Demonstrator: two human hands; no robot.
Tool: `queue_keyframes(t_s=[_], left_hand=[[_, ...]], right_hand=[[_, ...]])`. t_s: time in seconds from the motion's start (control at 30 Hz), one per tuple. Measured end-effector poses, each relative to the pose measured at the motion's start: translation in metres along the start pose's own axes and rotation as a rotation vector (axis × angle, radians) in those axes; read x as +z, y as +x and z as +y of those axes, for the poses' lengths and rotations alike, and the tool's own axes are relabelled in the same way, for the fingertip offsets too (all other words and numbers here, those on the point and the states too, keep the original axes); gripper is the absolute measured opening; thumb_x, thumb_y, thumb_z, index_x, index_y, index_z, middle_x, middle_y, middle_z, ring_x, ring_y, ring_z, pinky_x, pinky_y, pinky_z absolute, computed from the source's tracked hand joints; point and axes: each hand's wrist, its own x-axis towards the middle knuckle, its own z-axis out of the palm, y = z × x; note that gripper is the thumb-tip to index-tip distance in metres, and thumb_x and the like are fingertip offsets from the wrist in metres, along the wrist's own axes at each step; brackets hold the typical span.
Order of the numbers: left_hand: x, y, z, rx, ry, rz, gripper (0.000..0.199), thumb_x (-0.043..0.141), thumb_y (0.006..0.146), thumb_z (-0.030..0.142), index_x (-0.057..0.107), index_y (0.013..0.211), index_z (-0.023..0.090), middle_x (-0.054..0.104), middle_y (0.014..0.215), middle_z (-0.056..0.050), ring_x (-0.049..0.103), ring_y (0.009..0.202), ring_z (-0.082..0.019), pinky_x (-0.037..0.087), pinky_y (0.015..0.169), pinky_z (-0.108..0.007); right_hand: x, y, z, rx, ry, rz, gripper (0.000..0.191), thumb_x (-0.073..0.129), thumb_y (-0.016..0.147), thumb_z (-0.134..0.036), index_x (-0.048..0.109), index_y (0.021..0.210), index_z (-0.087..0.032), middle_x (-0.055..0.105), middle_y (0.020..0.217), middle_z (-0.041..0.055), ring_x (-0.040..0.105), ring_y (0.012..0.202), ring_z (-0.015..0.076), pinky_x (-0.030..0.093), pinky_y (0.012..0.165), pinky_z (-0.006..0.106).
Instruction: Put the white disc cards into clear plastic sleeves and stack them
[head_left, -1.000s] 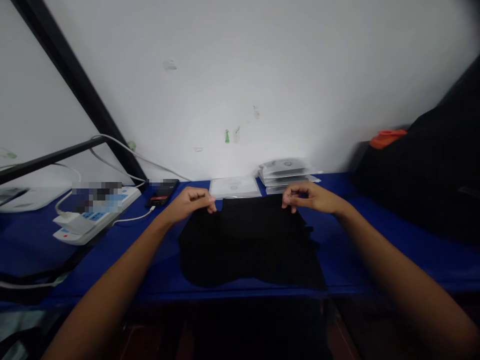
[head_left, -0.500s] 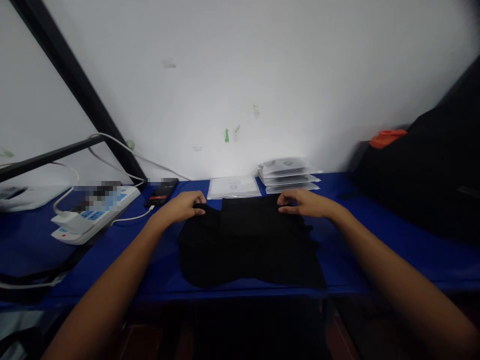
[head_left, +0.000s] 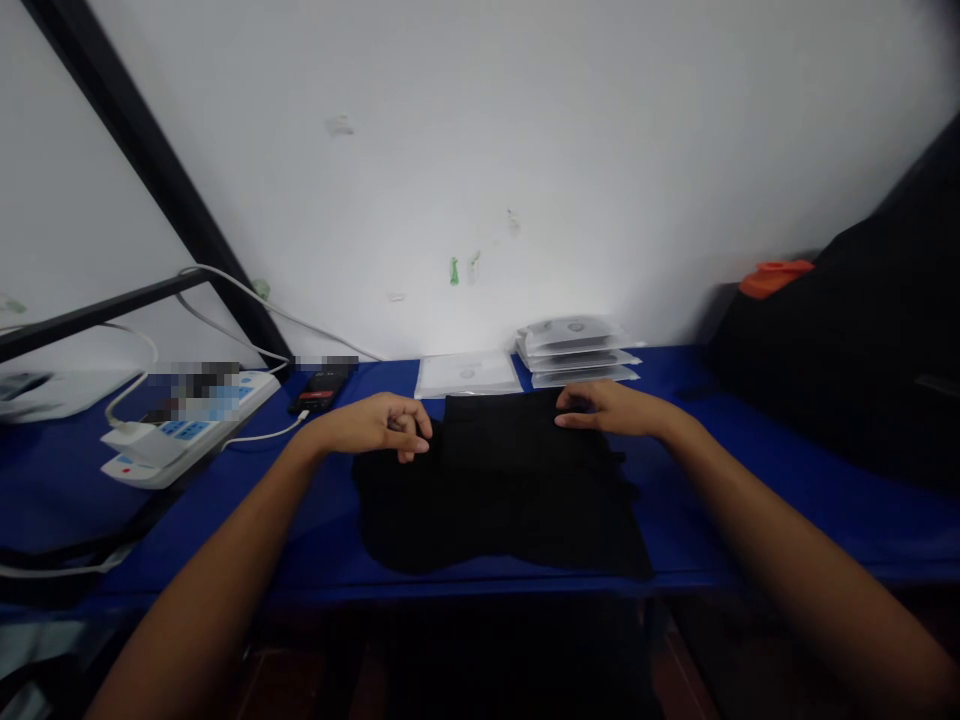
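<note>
**Currently: black cloth flat on blue bench, both hands at far edge**

A white wall [head_left: 525, 150] fills the background, with a black metal bar [head_left: 142, 140] running diagonally at upper left. Below it is a blue-topped bench [head_left: 697, 530]. A large black bag [head_left: 847, 350] sits at the bench's right end, with a small orange item [head_left: 776, 278] on top. At left are a white power strip [head_left: 187, 435] and a white cable [head_left: 262, 432], which runs toward a black phone [head_left: 321, 390].

A black cloth garment [head_left: 502, 500] lies flat at bench centre, its exact kind unclear in the dark folds. Its far edge is just in front of a stack of clear disc sleeves [head_left: 577, 350] and a single sleeve [head_left: 466, 375].

The left hand [head_left: 382, 428] is on the garment's far left corner, its curled fingers [head_left: 411, 445] on the cloth; a grip cannot be confirmed. The right hand [head_left: 611, 408] rests at the far right edge, its straight fingers [head_left: 574, 418] open.
</note>
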Motion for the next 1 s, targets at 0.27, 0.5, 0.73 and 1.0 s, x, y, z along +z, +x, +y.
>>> queue_keyframes(t_s=[0.27, 0.5, 0.73, 1.0], left_hand=[[-0.002, 0.009, -0.026, -0.161, 0.377, 0.198, 0.047, 0.081, 0.057, 0.056, 0.066, 0.086, 0.022, 0.065, 0.082, -0.002, 0.060, 0.073, -0.021, 0.042, 0.063, -0.026], [-0.006, 0.001, -0.016, -0.194, 0.396, 0.116, 0.031, 0.071, 0.067, 0.052, 0.063, 0.069, 0.022, 0.060, 0.065, 0.000, 0.055, 0.061, -0.019, 0.034, 0.054, -0.026], [-0.029, 0.001, -0.041, -0.348, 0.223, 0.459, 0.044, 0.074, 0.063, 0.052, 0.060, 0.091, 0.021, 0.066, 0.082, -0.002, 0.063, 0.077, -0.023, 0.044, 0.060, -0.027], [-0.002, 0.027, -0.039, 0.005, 0.030, 1.130, 0.071, 0.078, 0.071, 0.048, 0.041, 0.127, 0.024, 0.064, 0.108, -0.006, 0.064, 0.099, -0.023, 0.052, 0.085, -0.036]], right_hand=[[-0.002, -0.001, -0.005, 0.029, -0.005, -0.014, 0.042, 0.054, 0.088, -0.059, 0.065, 0.102, -0.021, 0.070, 0.095, 0.0078, 0.062, 0.082, 0.0223, 0.046, 0.072, 0.035], [-0.003, -0.002, -0.006, 0.048, 0.035, -0.018, 0.047, 0.054, 0.087, -0.064, 0.068, 0.099, -0.021, 0.072, 0.093, 0.0074, 0.063, 0.081, 0.0228, 0.046, 0.071, 0.036], [-0.001, -0.002, -0.005, 0.034, -0.022, 0.005, 0.055, 0.064, 0.077, -0.070, 0.068, 0.102, -0.021, 0.072, 0.099, 0.0092, 0.064, 0.087, 0.0263, 0.048, 0.075, 0.039], [0.005, 0.000, -0.006, 0.035, -0.083, -0.002, 0.066, 0.068, 0.071, -0.072, 0.067, 0.111, -0.018, 0.069, 0.108, 0.0136, 0.064, 0.096, 0.0316, 0.049, 0.081, 0.042]])
